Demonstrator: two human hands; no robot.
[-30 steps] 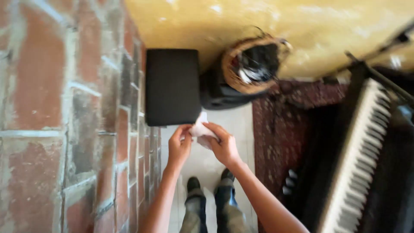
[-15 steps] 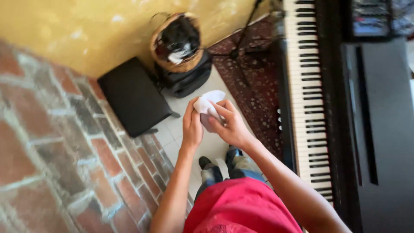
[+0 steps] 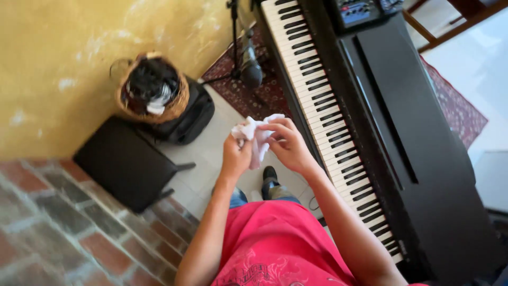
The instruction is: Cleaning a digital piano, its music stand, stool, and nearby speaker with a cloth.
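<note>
Both hands, left hand (image 3: 236, 157) and right hand (image 3: 288, 145), pinch a crumpled white cloth (image 3: 255, 133).

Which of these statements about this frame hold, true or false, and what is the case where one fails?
1. Both hands hold a crumpled white cloth. True: the left hand and right hand grip it together.
2. The piano keyboard lies on the person's left. False: it is on their right.
3. The wicker basket stands by the yellow wall. True.
4. The black stool sits on the red rug. False: it stands on pale floor beside the brick surface.
5. The person wears a blue shirt. False: it is red.
</note>
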